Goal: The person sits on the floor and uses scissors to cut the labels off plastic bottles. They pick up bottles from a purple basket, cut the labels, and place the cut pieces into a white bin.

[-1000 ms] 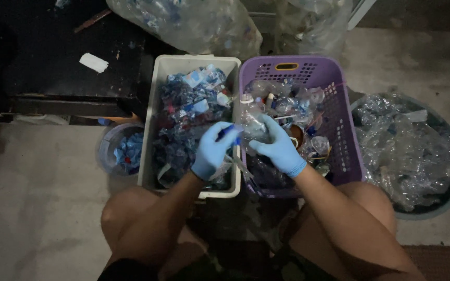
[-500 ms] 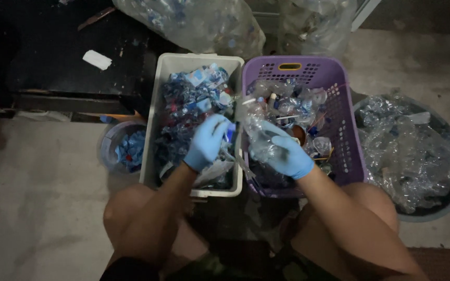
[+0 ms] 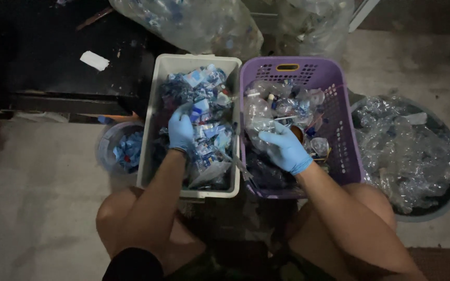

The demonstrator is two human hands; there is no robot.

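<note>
From my head view, my left hand (image 3: 182, 130) rests loosely curled on the blue label scraps (image 3: 204, 112) in the white bin (image 3: 154, 109) at frame centre. My right hand (image 3: 286, 148) grips 1 clear plastic bottle (image 3: 260, 120) over the purple basket (image 3: 334, 83); I judge I'm mid-sorting, which calls for a firm grip on that bottle.

I note a small round tub (image 3: 111, 151) of blue scraps, a dark basin (image 3: 446, 195) of clear plastic, and a white scrap (image 3: 94, 60).
</note>
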